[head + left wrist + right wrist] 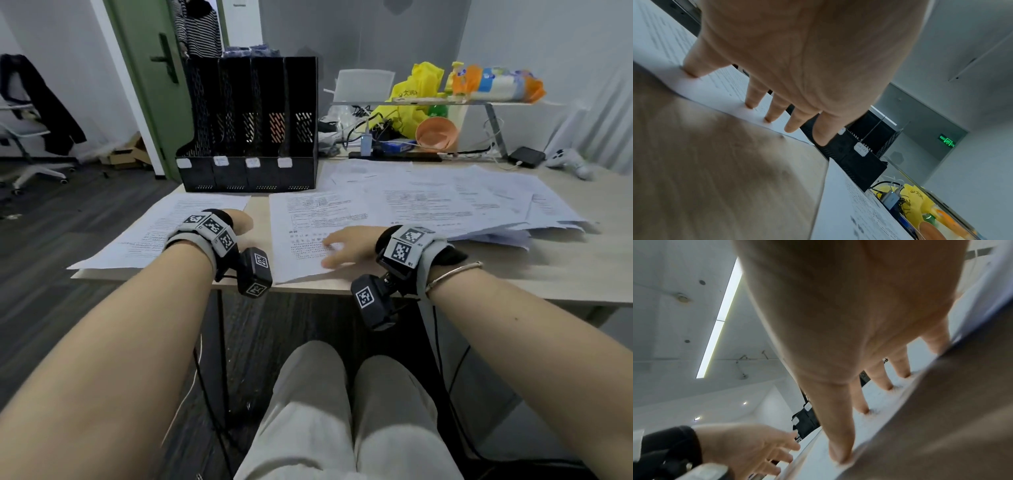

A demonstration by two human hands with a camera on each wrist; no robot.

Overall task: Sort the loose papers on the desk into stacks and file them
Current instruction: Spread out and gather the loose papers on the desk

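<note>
Two printed sheets lie side by side at the desk's front edge. My left hand (239, 222) rests on the right edge of the left sheet (161, 229); its straight fingers (754, 97) touch the paper with their tips. My right hand (342, 245) lies spread on the middle sheet (315, 212), and its fingertips (887, 384) and thumb press down on the paper. Neither hand grips anything. A loose overlapping pile of papers (462, 202) covers the desk to the right. The black four-slot file organizer (250, 126) stands behind the left sheet, its slots dark inside.
Behind the papers a raised shelf (445, 102) carries a yellow bag (416, 85) and packets; cables and an orange bowl (436, 134) sit under it. A white controller (568, 161) lies far right. An office chair (27, 130) stands left of the desk (565, 274).
</note>
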